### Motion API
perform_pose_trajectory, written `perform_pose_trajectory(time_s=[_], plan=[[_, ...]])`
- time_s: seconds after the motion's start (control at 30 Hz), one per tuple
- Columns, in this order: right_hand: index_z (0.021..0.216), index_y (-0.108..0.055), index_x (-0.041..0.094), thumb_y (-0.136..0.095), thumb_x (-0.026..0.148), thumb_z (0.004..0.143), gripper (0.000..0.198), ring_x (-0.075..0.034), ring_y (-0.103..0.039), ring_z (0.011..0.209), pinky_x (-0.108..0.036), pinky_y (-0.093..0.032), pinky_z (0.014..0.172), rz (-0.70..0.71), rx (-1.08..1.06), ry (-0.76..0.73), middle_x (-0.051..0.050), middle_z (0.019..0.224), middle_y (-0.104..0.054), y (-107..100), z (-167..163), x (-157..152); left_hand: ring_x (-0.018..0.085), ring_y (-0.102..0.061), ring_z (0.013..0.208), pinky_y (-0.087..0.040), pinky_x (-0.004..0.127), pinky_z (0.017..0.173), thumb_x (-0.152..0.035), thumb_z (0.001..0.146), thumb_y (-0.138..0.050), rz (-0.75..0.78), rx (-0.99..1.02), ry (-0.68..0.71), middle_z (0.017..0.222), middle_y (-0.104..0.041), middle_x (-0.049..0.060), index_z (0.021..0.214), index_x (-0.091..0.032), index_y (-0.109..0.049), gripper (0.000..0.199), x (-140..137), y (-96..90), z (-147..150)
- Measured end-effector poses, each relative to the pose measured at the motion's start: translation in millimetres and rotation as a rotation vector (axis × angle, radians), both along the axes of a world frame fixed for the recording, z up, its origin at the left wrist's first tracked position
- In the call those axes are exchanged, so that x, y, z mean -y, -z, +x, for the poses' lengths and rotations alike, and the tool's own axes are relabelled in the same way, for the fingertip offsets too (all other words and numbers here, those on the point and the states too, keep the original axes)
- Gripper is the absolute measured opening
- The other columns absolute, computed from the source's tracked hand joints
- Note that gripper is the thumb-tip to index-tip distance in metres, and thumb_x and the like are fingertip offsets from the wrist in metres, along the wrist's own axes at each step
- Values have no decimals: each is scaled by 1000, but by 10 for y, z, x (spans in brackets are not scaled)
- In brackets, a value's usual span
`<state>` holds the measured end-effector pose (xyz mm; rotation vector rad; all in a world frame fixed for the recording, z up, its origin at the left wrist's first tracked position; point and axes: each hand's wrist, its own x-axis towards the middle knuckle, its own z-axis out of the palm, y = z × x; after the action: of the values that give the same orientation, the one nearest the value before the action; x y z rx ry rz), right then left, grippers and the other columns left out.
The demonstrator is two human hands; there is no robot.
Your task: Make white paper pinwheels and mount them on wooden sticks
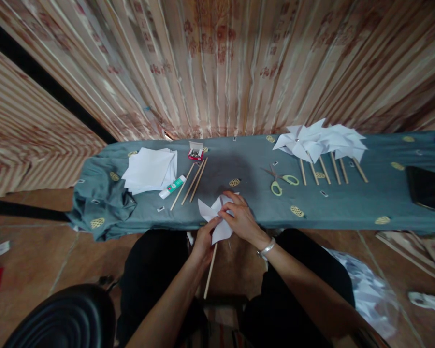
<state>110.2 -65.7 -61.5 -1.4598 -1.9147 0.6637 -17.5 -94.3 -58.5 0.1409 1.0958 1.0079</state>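
Between my two hands is a white paper pinwheel (222, 231) at the front edge of the cloth-covered table. Its wooden stick (210, 271) points down toward my lap. My left hand (204, 238) grips it from the left, thumb near the middle of the paper. From the right, my right hand (242, 218) pinches at the pinwheel's centre, its fingers closed over the paper. Whatever lies under those fingertips is hidden. Three loose wooden sticks (195, 181) and a glue stick (172, 187) lie beyond my left hand.
A stack of white paper (150, 169) lies left, near a small red box of metal pins (195, 152). Green-handled scissors (281, 180) lie right of centre. Several pinwheels (321, 139) lie behind them. A black phone (428, 188) is far right; a black stool (61, 319) stands lower left.
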Motion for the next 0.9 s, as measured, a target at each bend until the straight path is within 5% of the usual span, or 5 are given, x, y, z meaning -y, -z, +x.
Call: perform_pose_trajectory(time_s=[0.3, 0.47, 0.6, 0.77, 0.9], plan=[[78, -68, 20, -58, 23, 85, 12, -27, -46, 126, -49, -35, 104, -21, -20, -15, -12, 136, -54, 9, 2, 0, 17, -66, 62, -48, 25, 53, -29, 78, -66, -34, 24, 2, 81, -74, 6, 99, -11, -69, 27, 62, -76, -47], [78, -68, 20, -61, 22, 84, 9, -27, -46, 126, -48, -36, 105, -20, 6, -10, -11, 136, -53, 6, 2, 3, 11, -57, 50, -39, 20, 43, -30, 84, -61, -72, 36, -15, 74, -72, 5, 92, -11, -70, 23, 152, -110, -128], [79, -67, 19, -61, 23, 84, 9, -27, -46, 125, -47, -36, 105, -28, 15, -15, -13, 138, -52, 12, 5, 2, 9, -50, 42, -37, 19, 40, -45, 88, -51, -136, 124, 55, 55, -61, 6, 76, -7, -68, 43, 287, -70, -269], [79, -67, 20, -59, 24, 85, 11, -27, -46, 125, -49, -36, 104, -17, 2, -22, -12, 137, -53, 37, 6, 1, 4, -39, 38, -21, 15, 35, -25, 68, -69, -122, -29, 128, 57, -60, 4, 70, -10, -66, 15, 451, 72, -327], [79, -67, 20, -59, 24, 85, 11, -27, -46, 126, -49, -36, 104, -6, 6, -18, -12, 137, -53, 47, 7, -1, 1, -26, 35, -16, 17, 36, -34, 59, -74, 28, -207, 202, 47, -48, -3, 55, -12, -62, 26, 476, 120, -257]])
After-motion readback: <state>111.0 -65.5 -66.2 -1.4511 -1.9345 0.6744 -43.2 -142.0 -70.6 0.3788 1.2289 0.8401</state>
